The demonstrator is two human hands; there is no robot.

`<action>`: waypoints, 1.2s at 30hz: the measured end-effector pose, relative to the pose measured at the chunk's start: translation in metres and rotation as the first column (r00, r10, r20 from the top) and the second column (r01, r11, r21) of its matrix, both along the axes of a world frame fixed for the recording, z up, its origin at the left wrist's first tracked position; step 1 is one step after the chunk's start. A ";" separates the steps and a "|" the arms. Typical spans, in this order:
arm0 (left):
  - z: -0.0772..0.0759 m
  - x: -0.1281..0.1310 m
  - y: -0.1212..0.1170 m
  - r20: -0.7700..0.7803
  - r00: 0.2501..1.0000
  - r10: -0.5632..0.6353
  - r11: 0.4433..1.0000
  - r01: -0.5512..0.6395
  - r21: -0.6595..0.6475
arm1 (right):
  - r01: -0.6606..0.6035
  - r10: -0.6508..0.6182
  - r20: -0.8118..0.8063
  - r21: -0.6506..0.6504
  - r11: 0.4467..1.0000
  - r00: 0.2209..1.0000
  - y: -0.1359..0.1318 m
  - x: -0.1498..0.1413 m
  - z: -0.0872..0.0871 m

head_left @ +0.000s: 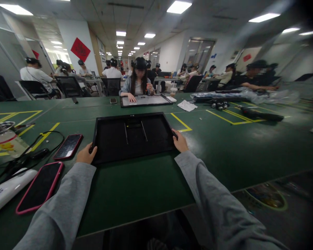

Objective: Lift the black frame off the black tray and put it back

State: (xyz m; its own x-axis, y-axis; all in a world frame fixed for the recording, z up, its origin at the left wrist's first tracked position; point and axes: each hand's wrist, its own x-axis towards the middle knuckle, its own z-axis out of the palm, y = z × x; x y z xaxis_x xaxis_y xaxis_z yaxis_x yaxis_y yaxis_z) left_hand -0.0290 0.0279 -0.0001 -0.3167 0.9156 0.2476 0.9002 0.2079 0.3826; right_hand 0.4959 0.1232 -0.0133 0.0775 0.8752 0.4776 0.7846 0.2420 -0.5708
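Observation:
A black rectangular monitor casing (pixel 109 137), shallow with a raised rim, is in front of me at the table's middle. Two thin metal strips run down its inside, beside a darker recess near the top edge. My left hand (pixel 86 153) is closed round its left side, the thumb over the rim. On the opposite side, my right hand (pixel 181 141) grips the right rim, its thumb on top; something small and dark shows by that thumb. Whether the casing rests on the table or is slightly raised, I cannot tell.
Left of me lie a pink-cased phone (pixel 41 187), a second phone (pixel 68 146), a white device (pixel 11 191), black cables and a plastic cup (pixel 9 140). Across the green table (pixel 135 194), a person works over a framed panel (pixel 146 100). A crumpled tissue (pixel 187 105) and plastic-wrapped items (pixel 224 95) lie beyond.

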 end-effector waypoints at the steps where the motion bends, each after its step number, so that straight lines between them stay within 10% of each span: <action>1: 0.000 0.000 0.000 0.000 1.000 -0.005 1.000 0.005 -0.002 | -0.001 0.001 0.002 0.004 1.000 1.000 0.001 0.000 0.000; 36: -0.004 -0.007 -0.014 0.070 0.996 0.048 0.998 -0.050 0.025 | 0.072 -0.047 -0.276 0.084 0.994 0.960 -0.019 -0.002 -0.027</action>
State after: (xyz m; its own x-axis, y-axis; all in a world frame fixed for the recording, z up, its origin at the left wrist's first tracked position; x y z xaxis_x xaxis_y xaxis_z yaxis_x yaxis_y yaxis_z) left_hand -0.0361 0.0142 -0.0041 -0.3780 0.8920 0.2479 0.8604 0.2396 0.4497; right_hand 0.4941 0.1043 -0.0406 0.2669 0.8183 0.5091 0.6165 0.2610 -0.7428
